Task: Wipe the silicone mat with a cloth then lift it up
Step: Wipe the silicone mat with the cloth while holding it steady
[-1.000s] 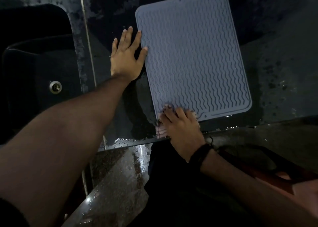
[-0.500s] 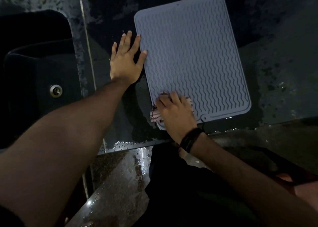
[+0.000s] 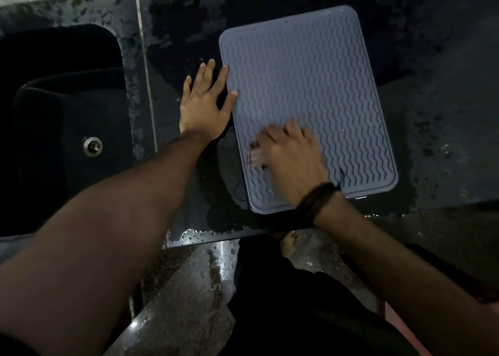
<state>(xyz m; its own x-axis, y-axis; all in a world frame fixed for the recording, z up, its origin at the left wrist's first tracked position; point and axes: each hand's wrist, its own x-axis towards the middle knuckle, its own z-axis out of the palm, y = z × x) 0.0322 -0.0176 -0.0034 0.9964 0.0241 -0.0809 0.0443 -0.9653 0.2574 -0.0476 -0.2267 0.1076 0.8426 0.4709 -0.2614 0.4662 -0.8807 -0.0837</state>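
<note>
a dark recessed sink basin with a round metal drain fitting is sitting at the left of a wet, speckled black stone countertop. just right of the basin, the left hand is lying flat and released on the counter, fingers straight and spread, with the index fingertip and thumb tip touching the left edge of the mat. the grey rectangular silicone mat with wavy ridges is lying flat on the countertop, tilted slightly, with its near edge close to the counter's front edge. the right hand, wearing a dark wristband, is pressing down on the near left part of the mat, fingers curled over a pale striped cloth that is showing, blurred, at the hand's left side. water droplets are beading along the counter's front edge. a bare foot is showing on the floor below.
</note>
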